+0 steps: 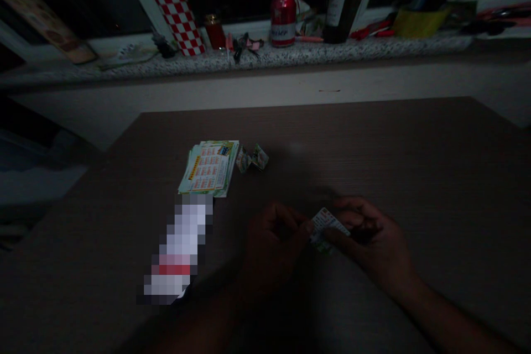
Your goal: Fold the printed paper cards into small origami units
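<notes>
Above the tabletop, a small printed card (322,220) is held between both hands, its face covered in rows of fine print like a pocket calendar. My left hand (276,240) pinches its left edge between thumb and fingers. From the other side, my right hand (375,240) grips it with the thumb laid across its face. Farther off to the left lies a stack of calendar cards (209,168). Beside the stack sit two small folded paper pieces, one piece (244,161) next to another piece (260,157). Dim light hides whether the held card is folded.
A bright, pixelated long object (182,243) lies left of my hands on the brown table (394,149). Behind the table, a granite windowsill (332,57) carries a red can (283,19), a checkered bottle (180,19), a dark bottle (337,11) and a yellow container (421,22).
</notes>
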The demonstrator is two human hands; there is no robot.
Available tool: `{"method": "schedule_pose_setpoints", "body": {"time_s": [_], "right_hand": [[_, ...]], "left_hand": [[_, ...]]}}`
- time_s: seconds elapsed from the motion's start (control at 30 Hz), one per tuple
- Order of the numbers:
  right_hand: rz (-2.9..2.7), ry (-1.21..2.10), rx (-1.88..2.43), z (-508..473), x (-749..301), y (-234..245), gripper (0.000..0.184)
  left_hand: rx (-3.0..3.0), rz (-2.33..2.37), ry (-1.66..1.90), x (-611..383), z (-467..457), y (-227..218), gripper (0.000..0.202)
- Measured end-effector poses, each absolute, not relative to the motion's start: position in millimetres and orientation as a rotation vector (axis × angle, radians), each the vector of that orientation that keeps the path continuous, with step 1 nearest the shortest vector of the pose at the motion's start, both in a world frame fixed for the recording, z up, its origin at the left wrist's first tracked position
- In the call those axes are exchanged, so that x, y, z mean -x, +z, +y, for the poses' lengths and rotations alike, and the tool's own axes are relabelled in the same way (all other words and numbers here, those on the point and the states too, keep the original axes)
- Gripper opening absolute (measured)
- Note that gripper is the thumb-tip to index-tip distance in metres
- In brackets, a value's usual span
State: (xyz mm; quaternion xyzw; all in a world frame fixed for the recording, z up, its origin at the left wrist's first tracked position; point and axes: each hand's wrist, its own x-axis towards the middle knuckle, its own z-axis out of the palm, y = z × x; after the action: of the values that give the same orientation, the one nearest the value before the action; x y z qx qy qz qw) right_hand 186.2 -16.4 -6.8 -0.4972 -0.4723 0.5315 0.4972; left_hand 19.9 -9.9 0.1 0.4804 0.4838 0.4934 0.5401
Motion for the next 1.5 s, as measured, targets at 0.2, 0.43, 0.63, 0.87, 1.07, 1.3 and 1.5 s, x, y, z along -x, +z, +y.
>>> {"method": "schedule_pose_setpoints", "body": {"time_s": [0.2, 0.43, 0.63, 0.87, 1.07, 1.3, 1.5], "right_hand": [[-1.150, 1.224, 1.230, -16.4, -186.0, -5.4, 0.026], [-1.151, 1.238, 1.254, -15.8, -189.3, -6.5, 0.027], [-1.162, 1.193, 1.276, -14.9, -189.8, -5.8, 0.025], [-1.169, 1.172, 1.252, -14.6, -191.0, -1.0, 0.028], [-1.171, 1.221, 1.239, -14.4, -194.0, -4.2, 0.025], [-1.128, 1.337, 1.143, -14.8, -192.6, -9.0, 0.026], [-1.163, 1.297, 1.192, -17.4, -186.9, -6.8, 0.022]], "left_hand": [[-1.170, 1.166, 1.158, -21.1, -10.6, 2.3, 0.037], [-1.148, 1.196, 1.175, -19.3, -7.8, 1.9, 0.040], [-1.104, 1.177, 1.173, -18.2, -5.6, 3.5, 0.040], [-1.057, 1.141, 1.199, -16.9, -4.4, 2.9, 0.041], [-1.001, 1.119, 1.215, -16.2, -3.8, 2.5, 0.041], [-1.049, 1.128, 1.210, -17.1, -3.9, 4.9, 0.040], [-1.109, 1.134, 1.154, -19.4, -9.1, -1.4, 0.036]]}}
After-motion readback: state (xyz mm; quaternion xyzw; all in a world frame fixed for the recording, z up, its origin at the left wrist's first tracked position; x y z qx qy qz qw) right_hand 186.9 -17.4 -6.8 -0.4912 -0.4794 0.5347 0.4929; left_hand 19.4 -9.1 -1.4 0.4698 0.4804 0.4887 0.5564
